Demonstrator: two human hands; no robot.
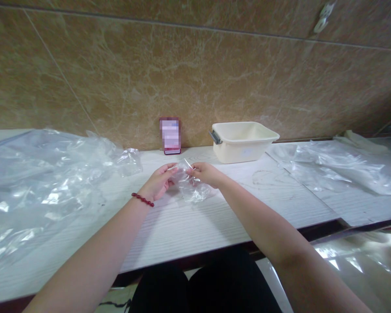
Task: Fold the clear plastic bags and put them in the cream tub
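Observation:
A crumpled clear plastic bag (pixel 193 189) hangs between my two hands, just above the white wood-grain table (pixel 169 234). My left hand (pixel 159 180) pinches its upper left edge between thumb and fingers. On the other side, my right hand (pixel 207 173) grips the bag's upper right part, fingers closed. The lower part of the bag droops toward the tabletop, and I cannot tell whether anything is inside it. A red bead bracelet (pixel 142 199) circles my left wrist.
Clear plastic bags (pixel 42 182) cover the table's left side, and more plastic bags (pixel 339 167) lie at the right. A cream plastic bin (pixel 239 150) with a grey handle stands at the back. Beside it, a phone (pixel 171 135) leans against the brown tiled wall (pixel 143 74).

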